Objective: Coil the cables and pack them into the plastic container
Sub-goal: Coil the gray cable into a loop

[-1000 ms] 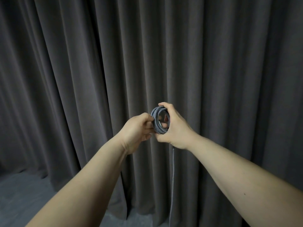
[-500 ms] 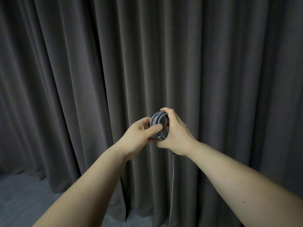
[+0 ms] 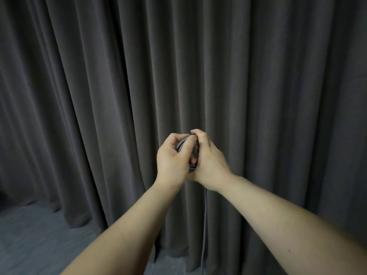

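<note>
From the head view: saw a small grey coil of cable, up in the air, well above the floor and in front of a dark curtain. Gripped from both sides. Held on one side by the left hand, with its fingers curled over the top of the loops and its thumb laid across the front. Held on the other side by the right hand, with its fingers bent round the top and back. Hid most of the coil that way; showed only a bit of woven cable at the top and a bit at the bottom.

Saw a thin tail hanging straight down from under the right hand, past the bottom edge of the picture. Not all wound up yet, by the look of it. Saw no box anywhere.

Looked light and soft, like a cloth-covered string. Looked bendy, so likely to spring open if let go. Best pinched right across all the loops at once, on one side of the ring, so no loop slips out. Best fed in with the other hand, taking the tail close to the coil and not far down, to stop it swinging. Not easy to break, but easy to tangle.
</note>
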Tool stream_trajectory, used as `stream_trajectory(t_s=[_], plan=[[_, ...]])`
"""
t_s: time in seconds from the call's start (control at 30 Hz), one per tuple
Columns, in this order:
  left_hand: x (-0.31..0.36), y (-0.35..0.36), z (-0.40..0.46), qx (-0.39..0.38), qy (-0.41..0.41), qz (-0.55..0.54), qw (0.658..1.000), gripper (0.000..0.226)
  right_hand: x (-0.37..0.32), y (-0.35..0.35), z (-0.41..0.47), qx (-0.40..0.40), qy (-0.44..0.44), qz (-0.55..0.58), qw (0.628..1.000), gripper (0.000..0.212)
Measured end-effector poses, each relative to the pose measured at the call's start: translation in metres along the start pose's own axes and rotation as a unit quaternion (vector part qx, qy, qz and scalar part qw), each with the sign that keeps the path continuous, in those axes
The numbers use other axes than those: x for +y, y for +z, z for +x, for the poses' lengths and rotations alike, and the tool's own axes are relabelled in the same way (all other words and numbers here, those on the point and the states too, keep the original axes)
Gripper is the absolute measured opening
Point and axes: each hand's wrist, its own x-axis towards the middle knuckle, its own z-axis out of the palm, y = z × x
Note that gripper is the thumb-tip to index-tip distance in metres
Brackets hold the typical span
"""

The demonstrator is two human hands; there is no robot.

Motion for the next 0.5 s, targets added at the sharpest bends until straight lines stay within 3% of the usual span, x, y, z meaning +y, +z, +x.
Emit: stream_trajectory(t_s=[0.17,0.33,0.4,0.5], plan=[[-0.006,-0.002,0.001,-0.052,-0.002,-0.013,0.999,0.013,0.0,-0.002,0.004,-0.006,-0.002,-0.013,1.0,0.102],[-0.012,-0.011,0.017,0.043,0.018,-0.003,0.999,0.011,-0.001,0.002,0.005,-0.067,0.014,0.074,0.995,0.115],[-0.014,-0.022,0.032,0.096,0.018,-0.031,0.995,0.015,0.014,0.007,0.005,-0.115,0.043,0.102,0.987,0.092],[-0.012,-0.041,0.052,0.147,0.009,-0.066,0.987,0.019,0.026,0.013,0.0,-0.186,0.126,0.214,0.951,0.026]])
